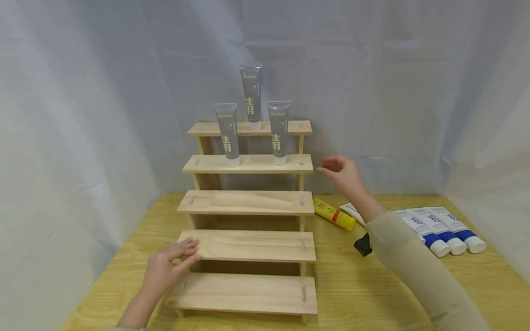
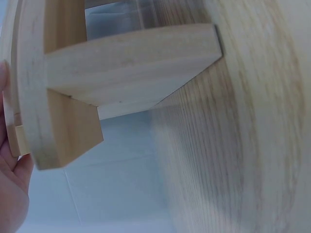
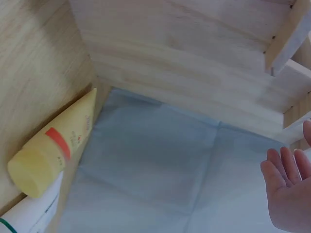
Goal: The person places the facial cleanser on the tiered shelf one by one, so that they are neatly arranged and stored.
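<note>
A stepped wooden display rack (image 1: 248, 246) stands on the table. My left hand (image 1: 170, 264) rests on the left end of its second step from the bottom, fingertips on top and thumb at the front edge; in the left wrist view that hand (image 2: 12, 189) shows beside the boards. My right hand (image 1: 342, 174) is in the air just right of the second step from the top, fingers loosely bent and holding nothing. Two grey tubes, the left one (image 1: 227, 133) and the right one (image 1: 279, 131), stand cap-down on that step. A third grey tube (image 1: 250, 96) stands on the top step.
Right of the rack lies a yellow tube (image 1: 334, 214) with a red band, with a white tube (image 1: 352, 212) next to it. Three white-and-blue tubes (image 1: 434, 230) lie farther right. A black object (image 1: 363, 245) shows by the right sleeve. Pale curtains (image 1: 372, 92) surround the table.
</note>
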Demonstrator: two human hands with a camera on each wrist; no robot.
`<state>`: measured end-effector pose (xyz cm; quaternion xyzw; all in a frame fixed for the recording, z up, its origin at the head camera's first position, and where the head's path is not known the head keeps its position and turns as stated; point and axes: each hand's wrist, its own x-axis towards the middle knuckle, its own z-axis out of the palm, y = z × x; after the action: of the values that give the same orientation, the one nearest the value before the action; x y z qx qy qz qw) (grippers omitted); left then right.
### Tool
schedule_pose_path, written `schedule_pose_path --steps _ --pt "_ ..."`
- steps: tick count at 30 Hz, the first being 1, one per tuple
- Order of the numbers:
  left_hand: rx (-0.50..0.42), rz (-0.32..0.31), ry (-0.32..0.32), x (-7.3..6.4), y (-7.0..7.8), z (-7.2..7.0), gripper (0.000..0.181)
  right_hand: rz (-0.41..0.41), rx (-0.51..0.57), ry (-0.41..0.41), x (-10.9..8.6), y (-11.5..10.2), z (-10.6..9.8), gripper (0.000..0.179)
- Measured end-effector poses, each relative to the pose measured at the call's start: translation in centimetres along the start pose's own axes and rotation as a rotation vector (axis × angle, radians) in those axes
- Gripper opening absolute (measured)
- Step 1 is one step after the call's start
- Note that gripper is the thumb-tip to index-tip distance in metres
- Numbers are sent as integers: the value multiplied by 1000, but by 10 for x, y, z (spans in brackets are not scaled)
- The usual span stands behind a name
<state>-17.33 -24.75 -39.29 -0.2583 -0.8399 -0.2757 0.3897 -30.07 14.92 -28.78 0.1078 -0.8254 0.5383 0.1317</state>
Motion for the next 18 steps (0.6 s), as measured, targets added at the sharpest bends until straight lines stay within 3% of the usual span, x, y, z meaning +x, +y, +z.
schedule_pose_path --steps 9,18 --pt "0 27 12 1 -1 0 24 55 -28 -23 -4 29 1 39" --pt "-12 40 27 1 0 1 24 53 -153 -73 -8 63 6 38"
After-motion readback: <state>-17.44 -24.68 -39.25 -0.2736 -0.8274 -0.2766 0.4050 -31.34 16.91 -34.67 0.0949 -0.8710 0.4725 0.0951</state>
